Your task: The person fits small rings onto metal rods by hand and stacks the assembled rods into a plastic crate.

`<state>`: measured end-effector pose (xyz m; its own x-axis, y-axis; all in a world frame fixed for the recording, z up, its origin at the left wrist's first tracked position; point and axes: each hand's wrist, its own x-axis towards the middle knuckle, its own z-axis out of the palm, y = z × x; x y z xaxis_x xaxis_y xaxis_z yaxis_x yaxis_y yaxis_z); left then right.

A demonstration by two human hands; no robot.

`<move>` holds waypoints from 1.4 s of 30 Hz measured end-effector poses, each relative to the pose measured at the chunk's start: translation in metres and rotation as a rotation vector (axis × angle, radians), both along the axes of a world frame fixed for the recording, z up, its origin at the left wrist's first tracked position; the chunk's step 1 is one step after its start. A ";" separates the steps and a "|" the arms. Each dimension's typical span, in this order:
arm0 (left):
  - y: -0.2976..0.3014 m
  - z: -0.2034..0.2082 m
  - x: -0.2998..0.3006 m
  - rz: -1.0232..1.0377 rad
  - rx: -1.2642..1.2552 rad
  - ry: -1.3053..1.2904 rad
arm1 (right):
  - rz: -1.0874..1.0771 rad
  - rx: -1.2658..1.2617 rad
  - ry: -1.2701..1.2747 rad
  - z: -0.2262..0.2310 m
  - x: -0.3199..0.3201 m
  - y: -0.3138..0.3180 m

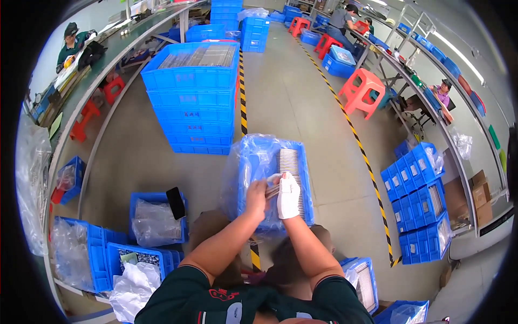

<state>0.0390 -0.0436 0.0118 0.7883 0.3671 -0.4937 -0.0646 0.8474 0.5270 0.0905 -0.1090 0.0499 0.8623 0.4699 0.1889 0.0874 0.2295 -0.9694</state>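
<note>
My left hand is bare and my right hand wears a white glove. They meet over a blue plastic crate in front of my knees. Between them is a small stack of thin greyish metal strips, with the fingers of both hands closed on it. A row of similar strips lies packed along the right side of the crate. Clear plastic sheeting covers its left side and hangs over the rim. The strips' exact kind is too small to tell.
Ahead to the left rises a stack of blue crates. Filled crates stand at the right. A dark phone rests on a bagged crate at my left. Red stools and workbenches with people line the aisle.
</note>
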 end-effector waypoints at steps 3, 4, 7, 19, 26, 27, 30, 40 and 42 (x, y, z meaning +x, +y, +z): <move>0.027 -0.010 -0.002 0.417 1.144 0.186 | 0.141 -0.250 0.138 0.010 -0.009 -0.013; 0.032 0.004 -0.007 0.337 1.335 0.247 | 0.263 -0.443 0.305 0.014 -0.008 -0.019; 0.031 0.029 -0.023 0.099 1.416 0.230 | 0.696 -0.385 0.502 0.012 0.000 -0.035; 0.038 0.051 -0.022 -0.084 1.119 0.197 | 0.844 -0.188 0.789 -0.001 -0.004 -0.032; 0.034 0.042 -0.034 -0.127 0.673 -0.030 | 0.599 -0.245 0.673 0.015 0.003 -0.043; 0.031 0.043 -0.035 -0.144 0.591 -0.077 | 0.588 -0.242 0.668 0.016 0.005 -0.044; 0.027 0.042 -0.036 -0.117 0.595 -0.140 | 0.526 -0.238 0.672 0.015 0.007 -0.044; 0.032 0.034 -0.040 -0.123 0.430 -0.147 | 0.219 -0.389 0.148 0.015 -0.002 -0.039; 0.036 0.029 -0.042 -0.159 0.378 -0.163 | 0.223 -0.391 0.134 0.017 -0.001 -0.040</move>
